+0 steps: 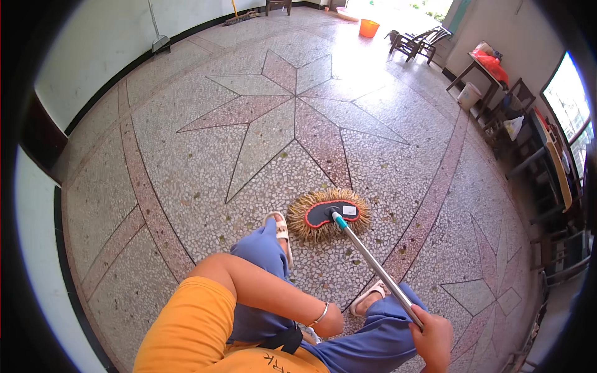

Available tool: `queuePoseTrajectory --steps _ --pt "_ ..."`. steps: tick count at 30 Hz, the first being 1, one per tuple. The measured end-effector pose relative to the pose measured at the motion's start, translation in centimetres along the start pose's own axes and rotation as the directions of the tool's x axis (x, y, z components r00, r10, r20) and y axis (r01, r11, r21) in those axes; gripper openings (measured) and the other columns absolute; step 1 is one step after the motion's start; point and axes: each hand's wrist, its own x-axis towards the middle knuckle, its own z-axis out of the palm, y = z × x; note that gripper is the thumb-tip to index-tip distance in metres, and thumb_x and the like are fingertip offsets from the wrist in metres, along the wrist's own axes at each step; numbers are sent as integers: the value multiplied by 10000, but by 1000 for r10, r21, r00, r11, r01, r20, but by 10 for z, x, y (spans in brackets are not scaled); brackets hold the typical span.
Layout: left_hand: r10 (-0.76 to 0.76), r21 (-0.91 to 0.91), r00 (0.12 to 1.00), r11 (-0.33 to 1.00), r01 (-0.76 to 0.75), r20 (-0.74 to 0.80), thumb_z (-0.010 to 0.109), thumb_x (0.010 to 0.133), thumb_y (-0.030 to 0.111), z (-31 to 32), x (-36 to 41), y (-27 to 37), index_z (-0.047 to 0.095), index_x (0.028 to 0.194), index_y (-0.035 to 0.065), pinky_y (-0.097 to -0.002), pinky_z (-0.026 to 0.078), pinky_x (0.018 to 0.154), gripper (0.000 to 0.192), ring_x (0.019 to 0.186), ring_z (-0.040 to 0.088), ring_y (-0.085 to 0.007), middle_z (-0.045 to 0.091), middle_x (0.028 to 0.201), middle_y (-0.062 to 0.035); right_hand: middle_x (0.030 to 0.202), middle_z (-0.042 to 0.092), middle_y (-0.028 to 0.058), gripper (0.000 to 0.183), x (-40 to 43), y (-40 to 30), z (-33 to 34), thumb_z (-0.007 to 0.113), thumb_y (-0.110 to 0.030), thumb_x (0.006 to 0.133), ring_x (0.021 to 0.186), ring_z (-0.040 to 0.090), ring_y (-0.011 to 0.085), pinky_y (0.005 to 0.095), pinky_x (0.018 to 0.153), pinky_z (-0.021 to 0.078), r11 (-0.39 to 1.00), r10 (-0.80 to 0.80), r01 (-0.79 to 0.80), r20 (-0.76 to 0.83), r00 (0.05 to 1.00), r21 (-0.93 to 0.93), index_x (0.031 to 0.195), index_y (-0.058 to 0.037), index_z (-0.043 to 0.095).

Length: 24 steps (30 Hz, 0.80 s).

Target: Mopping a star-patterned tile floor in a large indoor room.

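My right hand (431, 336) is wrapped around the metal pole (378, 269) of a mop, low at the right. The pole slopes up and left to a teal collar (340, 221) at the mop head. That head has a dark oval plate (322, 213) with a red edge and a white label, ringed by a tan string fringe (303, 233) lying on the terrazzo floor (261, 182). My left hand (330, 321), below a silver bracelet (319, 315), is bent in front of my body; its fingers are hidden. My sandalled feet stand on either side, the left one beside the fringe.
Small leaf bits (283, 155) are scattered over the floor. By the left wall stand a long-handled dustpan (160, 43) and a broom (241, 17). An orange bucket (369, 28) and a wooden chair (416, 44) are near the bright doorway. Tables, chairs and a white bin (469, 96) line the right wall.
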Motion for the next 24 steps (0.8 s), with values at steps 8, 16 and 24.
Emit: queuePoseTrajectory --steps 8,16,24 --pt "-144 46 989 988 145 -25 534 780 173 -3 14 -18 651 847 94 -374 456 566 157 772 635 -237 658 834 -58 684 593 148 374 113 -37 36 624 -189 751 640 588 328 433 573 449 988 -96 95 -5 995 -122 1119 -169 560" --pt "-323 -55 895 933 356 306 668 707 203 -5 51 -50 657 985 120 -482 454 629 291 890 597 -267 643 960 -45 749 623 162 423 249 -94 101 521 -167 815 716 612 340 441 666 475 989 -140 142 39 989 -45 1233 -169 461" --pt "-412 28 870 907 421 271 644 738 320 -24 65 -65 595 1117 194 -469 457 723 402 941 569 -244 604 1058 15 770 610 177 529 219 -55 107 570 -149 782 724 602 353 451 637 467 979 -179 191 152 972 -70 1281 -184 397"
